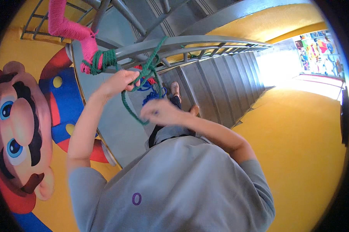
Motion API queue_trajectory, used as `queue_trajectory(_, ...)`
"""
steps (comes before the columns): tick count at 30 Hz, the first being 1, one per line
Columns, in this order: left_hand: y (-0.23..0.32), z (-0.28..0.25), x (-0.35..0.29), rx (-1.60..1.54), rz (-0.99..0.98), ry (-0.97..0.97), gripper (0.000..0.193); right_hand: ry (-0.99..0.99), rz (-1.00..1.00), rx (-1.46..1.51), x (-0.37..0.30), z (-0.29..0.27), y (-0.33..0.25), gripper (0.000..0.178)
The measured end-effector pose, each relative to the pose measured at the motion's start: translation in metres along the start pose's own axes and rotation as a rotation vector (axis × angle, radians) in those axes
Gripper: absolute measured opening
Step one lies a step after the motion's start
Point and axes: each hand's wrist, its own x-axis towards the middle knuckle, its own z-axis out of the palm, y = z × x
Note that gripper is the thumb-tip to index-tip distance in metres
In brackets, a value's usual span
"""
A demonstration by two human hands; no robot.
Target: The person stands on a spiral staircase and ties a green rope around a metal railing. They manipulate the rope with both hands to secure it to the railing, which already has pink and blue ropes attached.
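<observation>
A grey metal handrail [174, 41] curves across in front of me, with green cord [149, 67] looped and knotted over it. My left hand [122, 83] pinches this cord just below the rail. From there a slack loop hangs down and reaches the fingertips of my right hand [163, 112]. That hand is smeared by motion, so its grip on the cord is unclear. More green cord is wound tightly around the rail's end [105, 60], beside a section wrapped in pink yarn [72, 31].
Blue cord [153, 94] with some red lies below my hands, near my shoe [175, 89]. Grey stairs [217, 83] descend to the right toward a bright opening. A yellow wall [294, 154] stands at right; a painted cartoon figure [66, 104] covers the left wall.
</observation>
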Motion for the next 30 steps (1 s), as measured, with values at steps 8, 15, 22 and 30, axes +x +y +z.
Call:
queue_trajectory(8,-0.012,-0.002,-0.014,0.118,0.113,-0.146,0.039,0.513,0.383,1.45,0.113,-0.132,0.07,0.034)
queue_trajectory(15,-0.021,-0.021,-0.029,-0.017,0.141,-0.164,0.029,1.484,0.158,1.482,-0.014,-0.328,0.124,0.031)
queue_trajectory(22,-0.008,-0.005,0.015,-0.256,0.081,-0.079,0.025,0.829,0.136,0.356,-0.02,-0.215,0.006,0.013)
queue_trajectory(30,0.023,0.004,0.006,-0.227,-0.046,0.072,0.03,0.005,0.128,-0.134,0.023,0.015,-0.025,0.012)
